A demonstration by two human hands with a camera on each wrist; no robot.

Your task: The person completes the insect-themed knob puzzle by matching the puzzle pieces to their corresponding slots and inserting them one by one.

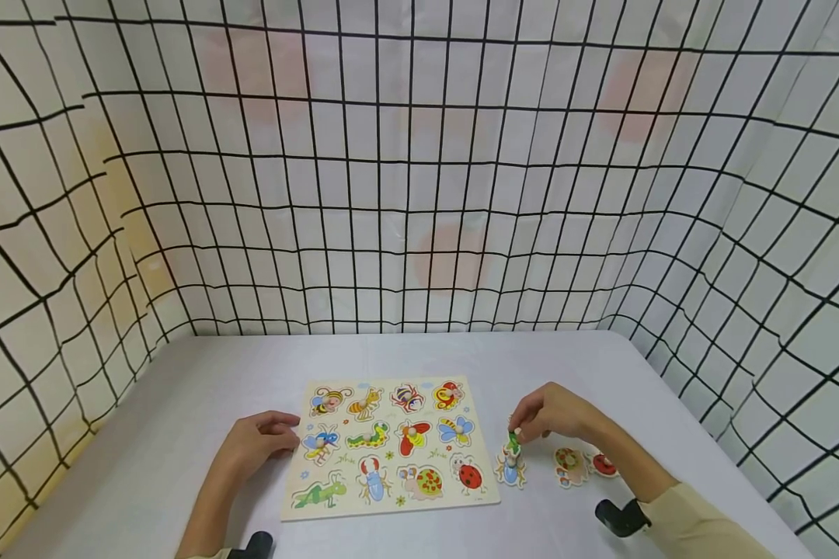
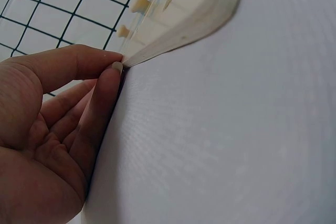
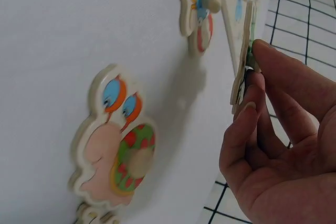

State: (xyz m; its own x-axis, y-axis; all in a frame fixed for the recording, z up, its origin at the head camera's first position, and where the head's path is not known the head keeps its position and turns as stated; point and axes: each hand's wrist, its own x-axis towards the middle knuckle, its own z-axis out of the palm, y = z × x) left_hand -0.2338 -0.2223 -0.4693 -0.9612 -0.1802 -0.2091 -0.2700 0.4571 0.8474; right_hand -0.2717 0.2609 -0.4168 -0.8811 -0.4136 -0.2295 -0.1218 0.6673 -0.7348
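A wooden peg puzzle board (image 1: 485, 494) with insect pictures lies flat on the table. My left hand (image 1: 252, 446) is at its left edge; in the left wrist view thumb and finger pinch the board's rim (image 2: 184, 39). To the right of the board, my right hand (image 1: 558, 413) pinches a green grasshopper puzzle piece (image 1: 513, 442). The right wrist view shows this piece (image 3: 243, 61) edge-on, raised above the table. Just below it in the head view lies a blue stag beetle piece (image 1: 510, 470) with a wooden knob.
A snail piece (image 1: 569, 464) and a red ladybug piece (image 1: 604, 465), partly behind my right forearm, lie on the white table (image 1: 224, 373). Several knobbed pieces sit in the board's upper rows. A black grid on white walls (image 1: 405, 233) encloses the table's back and sides.
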